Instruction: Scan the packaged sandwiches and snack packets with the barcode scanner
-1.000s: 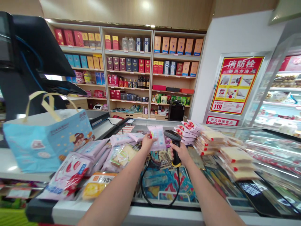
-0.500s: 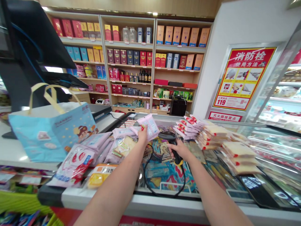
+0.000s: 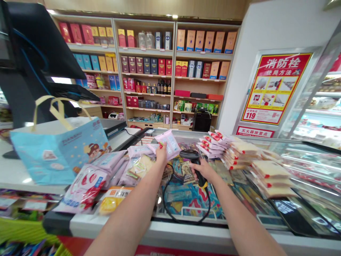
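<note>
In my left hand (image 3: 161, 153) is a pale pink snack packet (image 3: 171, 145), lifted above the glass-topped counter with its printed side showing. My right hand (image 3: 201, 170) grips the handle of a black barcode scanner (image 3: 190, 154), whose head points left toward the packet without touching it. From the handle a black cable (image 3: 183, 221) loops down over the glass. Left of my left arm lie more pink packets (image 3: 110, 160), a clear-wrapped sandwich (image 3: 142, 165), a red-and-white packet (image 3: 89, 183) and a yellow packaged bread (image 3: 112, 201).
At the left stands a blue carry bag (image 3: 61, 149) before a black monitor (image 3: 45, 39). Stacks of pink-and-red packets (image 3: 211, 145) and wrapped bread slices (image 3: 270, 170) sit on the right, near a black phone-like slab (image 3: 289, 215). Shelves of boxes (image 3: 146, 65) line the back.
Almost nothing differs. Both hands keep their hold on the packet and the scanner, and the view has shifted only very slightly.
</note>
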Demonstrator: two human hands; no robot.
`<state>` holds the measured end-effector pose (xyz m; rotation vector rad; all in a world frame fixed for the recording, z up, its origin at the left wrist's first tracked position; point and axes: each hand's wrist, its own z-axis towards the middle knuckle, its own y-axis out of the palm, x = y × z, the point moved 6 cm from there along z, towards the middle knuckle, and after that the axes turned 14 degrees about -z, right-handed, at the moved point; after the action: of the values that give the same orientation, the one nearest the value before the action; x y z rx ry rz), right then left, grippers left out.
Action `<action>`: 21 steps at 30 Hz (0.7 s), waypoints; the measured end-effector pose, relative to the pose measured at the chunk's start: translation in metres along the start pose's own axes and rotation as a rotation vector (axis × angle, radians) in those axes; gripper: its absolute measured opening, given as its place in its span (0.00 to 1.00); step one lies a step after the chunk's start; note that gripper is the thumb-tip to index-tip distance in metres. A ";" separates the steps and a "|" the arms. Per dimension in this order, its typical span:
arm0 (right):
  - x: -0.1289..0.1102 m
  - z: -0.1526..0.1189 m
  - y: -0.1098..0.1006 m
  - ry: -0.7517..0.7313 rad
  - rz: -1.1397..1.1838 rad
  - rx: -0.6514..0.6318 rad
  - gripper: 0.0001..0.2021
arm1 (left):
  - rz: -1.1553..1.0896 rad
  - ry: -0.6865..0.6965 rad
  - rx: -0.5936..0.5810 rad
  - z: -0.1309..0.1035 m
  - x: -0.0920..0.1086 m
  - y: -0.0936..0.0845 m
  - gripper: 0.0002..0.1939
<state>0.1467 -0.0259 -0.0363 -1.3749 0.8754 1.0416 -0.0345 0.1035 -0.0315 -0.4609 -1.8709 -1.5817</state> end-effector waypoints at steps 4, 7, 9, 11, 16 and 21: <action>-0.007 -0.003 0.000 0.016 0.006 0.030 0.16 | 0.008 0.010 0.017 -0.002 0.003 0.001 0.02; -0.013 -0.004 0.002 0.024 0.024 0.042 0.17 | 0.011 -0.038 0.025 -0.002 0.002 0.004 0.04; -0.015 -0.003 0.002 0.027 0.059 0.060 0.17 | 0.017 -0.095 0.016 -0.004 -0.001 0.007 0.08; -0.018 -0.003 -0.004 0.022 0.110 0.103 0.17 | 0.031 -0.151 -0.019 -0.009 -0.004 0.013 0.13; -0.028 -0.021 -0.047 0.027 0.184 0.269 0.17 | 0.021 -0.267 -0.217 -0.039 -0.025 0.055 0.15; -0.039 -0.070 -0.113 0.006 0.215 0.446 0.18 | 0.095 -0.287 -0.438 -0.083 -0.068 0.139 0.13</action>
<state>0.2471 -0.0889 0.0355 -0.9239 1.1975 0.9294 0.1238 0.0622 0.0333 -0.9990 -1.6605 -1.9445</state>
